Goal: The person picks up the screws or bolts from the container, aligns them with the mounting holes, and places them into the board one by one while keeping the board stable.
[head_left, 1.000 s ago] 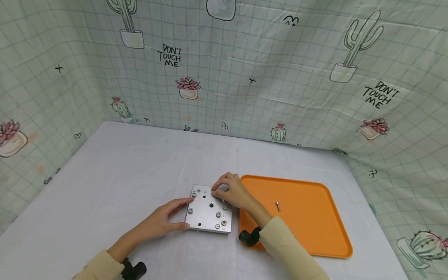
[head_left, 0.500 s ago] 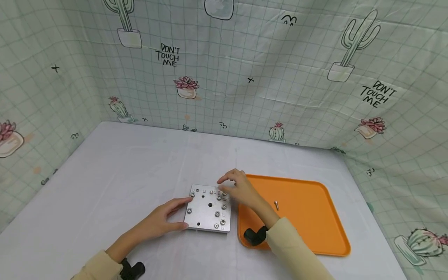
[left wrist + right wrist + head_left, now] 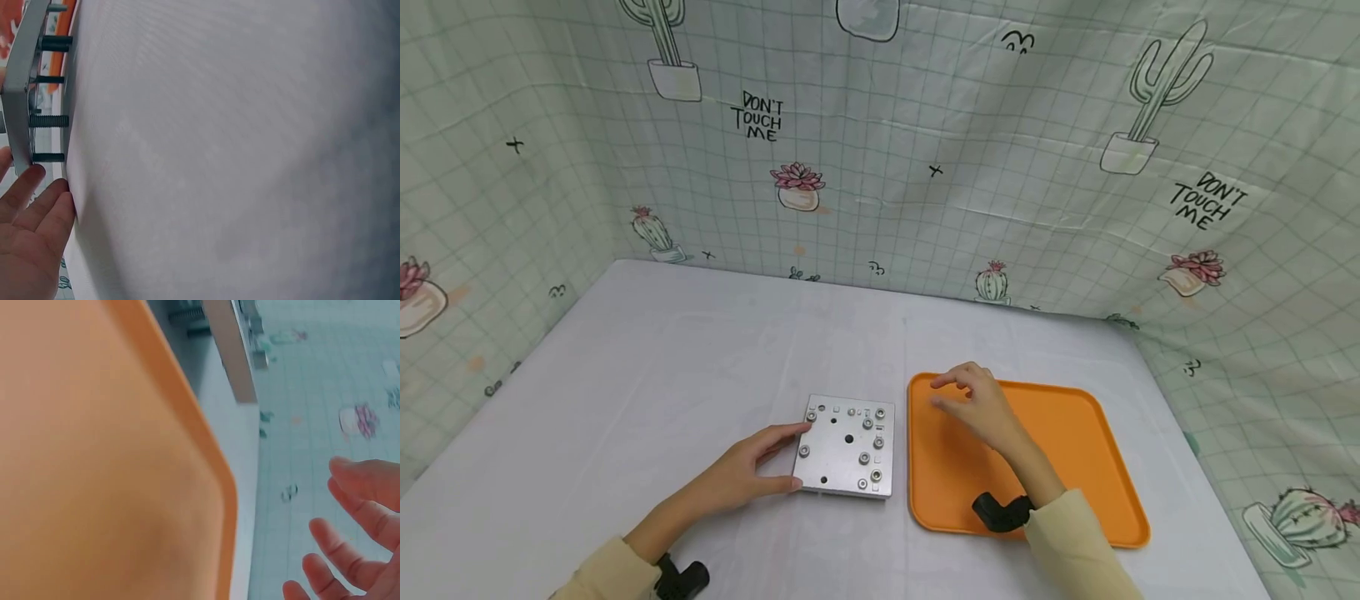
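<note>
A square silver metal plate (image 3: 842, 462) lies left of the orange tray (image 3: 1075, 467). Several socket-head screws (image 3: 864, 458) and dark holes dot its top. In the left wrist view, threaded screw shanks (image 3: 50, 120) stick out beneath the raised plate. My left hand (image 3: 748, 471) touches the plate's left side, index finger at the upper part and thumb near the lower corner, fingers fairly straight. Over the tray's left half hovers my right hand (image 3: 985, 408); its thumb and index finger are apart with nothing visible between them. The small screw on the tray is hidden behind this hand.
Both items rest on a white-covered table (image 3: 715, 350). A narrow strip of table separates the plate from the tray's raised rim (image 3: 910, 467). A cactus-print cloth (image 3: 880, 208) hangs behind and at both sides. Each wrist carries a black camera mount (image 3: 1000, 512).
My right hand has left the plate's upper right area and moved right over the tray, covering the small screw. My left hand stays at the plate's left side.
</note>
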A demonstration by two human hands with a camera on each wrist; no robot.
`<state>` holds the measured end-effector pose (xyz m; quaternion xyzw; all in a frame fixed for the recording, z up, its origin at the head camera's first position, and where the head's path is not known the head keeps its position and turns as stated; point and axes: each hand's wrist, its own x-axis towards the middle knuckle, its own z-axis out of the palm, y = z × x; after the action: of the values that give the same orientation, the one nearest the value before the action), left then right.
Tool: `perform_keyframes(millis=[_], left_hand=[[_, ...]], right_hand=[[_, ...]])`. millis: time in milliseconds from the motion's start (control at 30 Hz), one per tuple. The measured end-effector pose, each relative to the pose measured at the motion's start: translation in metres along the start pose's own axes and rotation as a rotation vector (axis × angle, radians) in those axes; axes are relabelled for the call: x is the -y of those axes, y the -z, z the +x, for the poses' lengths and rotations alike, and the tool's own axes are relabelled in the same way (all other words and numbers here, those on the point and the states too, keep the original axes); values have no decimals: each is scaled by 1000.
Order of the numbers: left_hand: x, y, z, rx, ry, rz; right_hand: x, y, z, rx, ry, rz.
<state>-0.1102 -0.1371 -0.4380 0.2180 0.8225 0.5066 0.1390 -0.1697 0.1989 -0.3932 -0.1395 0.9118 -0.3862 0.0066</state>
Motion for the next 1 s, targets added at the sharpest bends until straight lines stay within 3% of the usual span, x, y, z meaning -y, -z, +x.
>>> perform_keyframes(millis=[167,433,1000], left_hand=[[2,0,1,-1,-7,3],[0,0,0,-5,-4,10],[3,0,1,-8,-3,24]], right_hand=[[-14,12,-12,-26,-47,-10],[-30,24,-24,-25,-180,-116],[-50,23,-38,-41,-293,-346]])
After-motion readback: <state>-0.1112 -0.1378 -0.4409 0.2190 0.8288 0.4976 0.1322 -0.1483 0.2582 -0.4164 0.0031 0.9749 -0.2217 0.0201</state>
